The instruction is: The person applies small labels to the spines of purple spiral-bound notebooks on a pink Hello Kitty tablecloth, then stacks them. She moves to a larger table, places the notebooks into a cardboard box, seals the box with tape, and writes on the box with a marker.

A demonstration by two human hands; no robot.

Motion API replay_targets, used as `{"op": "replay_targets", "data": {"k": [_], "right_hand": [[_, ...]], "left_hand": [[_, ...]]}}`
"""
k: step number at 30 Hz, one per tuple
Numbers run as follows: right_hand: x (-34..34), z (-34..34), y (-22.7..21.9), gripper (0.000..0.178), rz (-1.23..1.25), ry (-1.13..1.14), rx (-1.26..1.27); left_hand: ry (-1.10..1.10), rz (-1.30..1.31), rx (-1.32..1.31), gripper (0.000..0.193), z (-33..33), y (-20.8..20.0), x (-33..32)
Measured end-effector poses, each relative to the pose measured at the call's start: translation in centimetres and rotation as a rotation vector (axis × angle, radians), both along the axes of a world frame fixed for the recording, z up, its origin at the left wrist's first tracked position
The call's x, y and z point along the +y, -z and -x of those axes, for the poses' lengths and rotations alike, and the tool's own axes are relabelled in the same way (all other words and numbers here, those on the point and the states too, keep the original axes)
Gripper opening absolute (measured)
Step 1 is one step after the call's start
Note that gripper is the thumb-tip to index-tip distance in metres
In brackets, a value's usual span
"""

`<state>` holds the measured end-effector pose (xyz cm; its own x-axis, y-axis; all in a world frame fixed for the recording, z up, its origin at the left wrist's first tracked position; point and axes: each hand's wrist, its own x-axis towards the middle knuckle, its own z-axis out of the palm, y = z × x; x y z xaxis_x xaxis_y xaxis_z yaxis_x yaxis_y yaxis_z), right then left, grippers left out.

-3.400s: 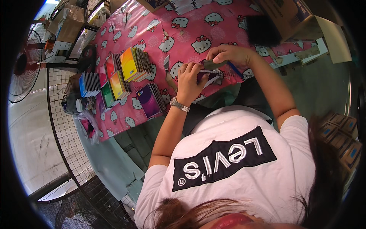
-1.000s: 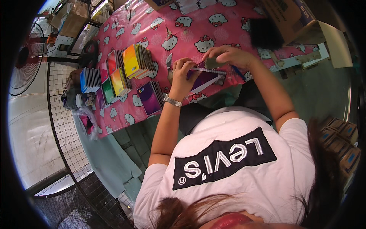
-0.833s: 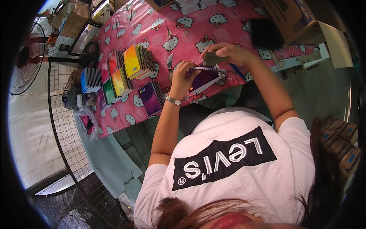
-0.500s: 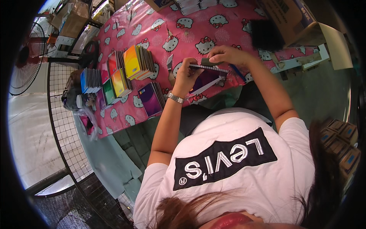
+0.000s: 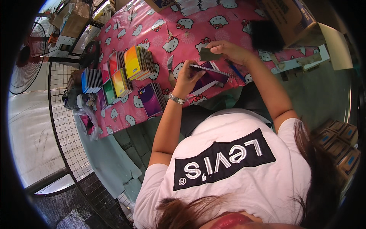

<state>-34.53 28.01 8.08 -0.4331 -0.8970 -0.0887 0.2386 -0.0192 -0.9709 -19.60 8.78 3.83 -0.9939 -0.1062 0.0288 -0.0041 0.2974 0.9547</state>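
Left hand (image 5: 185, 79) has fingers clamped on purple spiral notebook (image 5: 208, 78) by its left end, near worktop's (image 5: 190, 46) front edge, long wire edge running rightward, slightly bodyward, while right hand (image 5: 233, 52) pinches flat dark-green piece (image 5: 208, 54) just beyond it.

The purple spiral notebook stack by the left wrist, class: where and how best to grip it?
Likely grip the notebook stack by its near short end, thumb on the cover, from the person's side: that end faces the table edge; coils line the right side.
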Motion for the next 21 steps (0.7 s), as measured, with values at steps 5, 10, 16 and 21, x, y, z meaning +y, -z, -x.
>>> {"op": "replay_targets", "data": {"k": [5, 10, 16, 21], "right_hand": [[0.4, -0.6, 0.7, 0.033, -0.17, -0.008, 0.031], [0.9, -1.3, 1.3, 0.029, -0.103, 0.063, 0.126], [1.2, -1.1, 1.2, 0.031, 0.001, 0.067, 0.135], [0.7, 1.0, 1.7, 0.04, -0.346, 0.349, 0.656]], "left_hand": [[-0.024, -0.007, -0.026, 0.03, 0.0, 0.3, 0.4], [-0.041, -0.034, 0.023, 0.027, -0.1, 0.6, 0.8], [-0.057, -0.125, 0.033, 0.023, -0.2, 0.5, 1.3], [-0.03, -0.126, -0.012, 0.02, -0.5, 0.3, 0.5]]}}
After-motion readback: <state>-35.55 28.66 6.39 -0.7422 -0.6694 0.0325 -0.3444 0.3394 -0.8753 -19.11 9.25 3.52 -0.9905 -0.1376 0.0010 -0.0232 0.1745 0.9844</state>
